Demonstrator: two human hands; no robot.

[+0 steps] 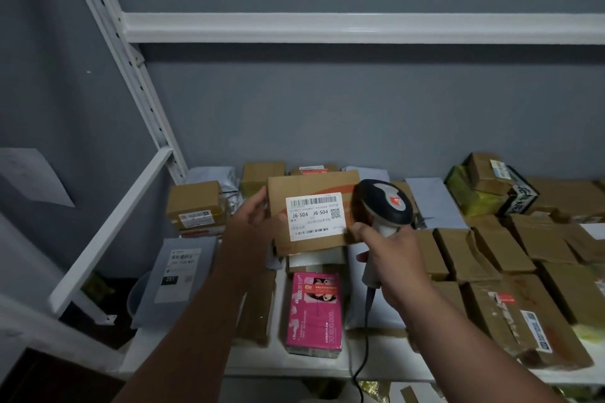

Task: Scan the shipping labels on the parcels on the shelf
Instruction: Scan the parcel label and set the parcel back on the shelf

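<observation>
1. Progress: one box [311, 206] is up for scanning at frame centre; I see nothing that shows which parcels are already done, so the tally cannot be told. Many parcels lie across the shelf [294, 366], so I judge plenty is left.
2. Box position: tipped up off the pile, label [316, 216] facing the camera, long axis running left to right with a slight tilt.
3. Label: barcode along its top edge, a second code along the bottom, both running with the box's long axis.
4. Left hand [253, 216]: fingers curled round the box's left edge, holding it.
5. Right hand [389, 258]: fingers wrapped round the grip of the scanner [384, 206], just right of the box.
6. Scanner: head upper end, handle down toward the lower frame, cable trailing below; its window seems turned left toward the label, though the window itself is hidden.
7. Other parcels: a pink box [314, 311] lies lower centre and a grey bag [176, 271] at lower left, labels up.
</observation>
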